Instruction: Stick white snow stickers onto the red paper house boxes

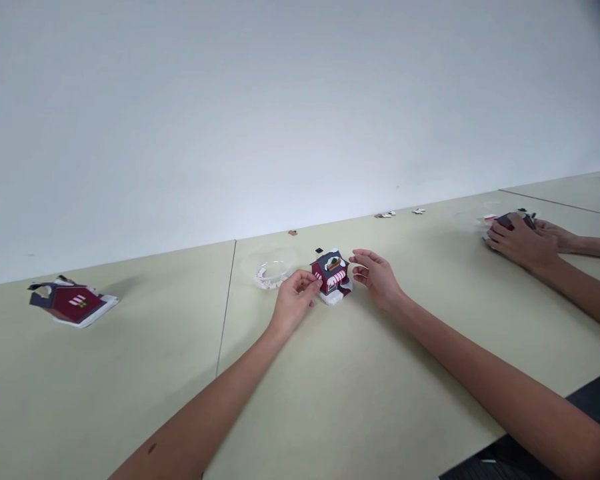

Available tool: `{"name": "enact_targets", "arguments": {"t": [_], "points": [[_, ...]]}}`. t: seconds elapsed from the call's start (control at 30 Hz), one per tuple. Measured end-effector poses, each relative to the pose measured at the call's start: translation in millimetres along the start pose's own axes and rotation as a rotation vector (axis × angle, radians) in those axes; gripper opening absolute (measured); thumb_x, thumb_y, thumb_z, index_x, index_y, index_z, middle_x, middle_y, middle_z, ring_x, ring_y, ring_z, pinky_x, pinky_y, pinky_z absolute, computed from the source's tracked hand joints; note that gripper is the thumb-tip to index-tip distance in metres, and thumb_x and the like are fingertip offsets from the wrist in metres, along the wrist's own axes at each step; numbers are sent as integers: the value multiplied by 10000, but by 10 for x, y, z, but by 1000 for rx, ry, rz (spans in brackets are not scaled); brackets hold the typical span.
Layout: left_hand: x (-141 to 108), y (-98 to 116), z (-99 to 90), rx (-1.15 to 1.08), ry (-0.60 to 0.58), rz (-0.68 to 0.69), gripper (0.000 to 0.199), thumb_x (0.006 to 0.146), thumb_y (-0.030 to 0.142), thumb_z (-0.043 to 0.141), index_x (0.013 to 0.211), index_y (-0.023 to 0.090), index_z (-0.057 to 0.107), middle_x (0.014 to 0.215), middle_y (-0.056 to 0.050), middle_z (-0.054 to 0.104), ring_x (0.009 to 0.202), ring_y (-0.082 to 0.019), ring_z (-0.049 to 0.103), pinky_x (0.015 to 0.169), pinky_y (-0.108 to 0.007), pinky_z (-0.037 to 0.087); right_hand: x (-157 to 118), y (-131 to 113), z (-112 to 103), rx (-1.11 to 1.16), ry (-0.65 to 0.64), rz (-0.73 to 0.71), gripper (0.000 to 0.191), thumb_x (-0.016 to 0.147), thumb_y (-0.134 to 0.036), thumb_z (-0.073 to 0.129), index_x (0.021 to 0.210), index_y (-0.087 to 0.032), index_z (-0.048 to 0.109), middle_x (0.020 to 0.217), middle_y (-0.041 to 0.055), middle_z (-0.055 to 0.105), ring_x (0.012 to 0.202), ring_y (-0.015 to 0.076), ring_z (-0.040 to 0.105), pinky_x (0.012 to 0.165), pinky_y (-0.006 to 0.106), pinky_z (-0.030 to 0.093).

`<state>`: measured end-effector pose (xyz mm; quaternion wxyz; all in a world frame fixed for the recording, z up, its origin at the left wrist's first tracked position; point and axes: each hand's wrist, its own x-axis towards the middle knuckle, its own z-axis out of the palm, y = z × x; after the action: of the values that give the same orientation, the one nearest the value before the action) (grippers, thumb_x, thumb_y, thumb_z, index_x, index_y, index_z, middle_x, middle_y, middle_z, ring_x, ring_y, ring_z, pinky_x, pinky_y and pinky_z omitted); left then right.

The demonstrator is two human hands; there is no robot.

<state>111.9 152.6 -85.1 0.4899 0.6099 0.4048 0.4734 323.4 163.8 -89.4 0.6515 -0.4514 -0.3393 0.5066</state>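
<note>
A small model house (335,272) with dark grey roof, dark red walls, striped red-and-white awnings and a white base stands upright on the table. My left hand (296,293) is closed at its left side, thumb and fingertips pinching by the side wall and a striped awning. On the roof front sits a brown-and-white sign. Just off the house's right side, my right hand (376,275) is open, its fingers bent and apart with nothing between them. Behind the house lies a small black piece (319,251).
A clear plastic tray (270,270) holding white pieces lies left of the house. Loose pieces (386,215) and a brown piece (293,233) lie near the wall. Another red model house (75,303) stands far left. At right, another person's hands (523,241) hold a similar house.
</note>
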Motion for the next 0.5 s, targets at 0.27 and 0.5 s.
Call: {"name": "enact_targets", "arguments": {"t": [0.27, 0.5], "points": [[-19, 10, 11, 5, -12, 9, 255, 802, 414, 698, 850, 183, 602, 695, 0, 592, 633, -125, 540, 482, -193, 436, -29, -38, -10, -31, 168, -99, 410, 666, -504, 823, 891, -220, 631, 603, -72, 581, 426, 54, 382, 510, 234, 507], [-33, 42, 28, 8, -30, 3, 259, 803, 418, 688, 849, 184, 588, 679, 6, 575, 590, -116, 524, 462, -200, 473, 16, -106, -97, -49, 323, -234, 577, 849, -775, 440, 649, -237, 500, 514, -67, 373, 453, 110, 379, 615, 299, 546]]}}
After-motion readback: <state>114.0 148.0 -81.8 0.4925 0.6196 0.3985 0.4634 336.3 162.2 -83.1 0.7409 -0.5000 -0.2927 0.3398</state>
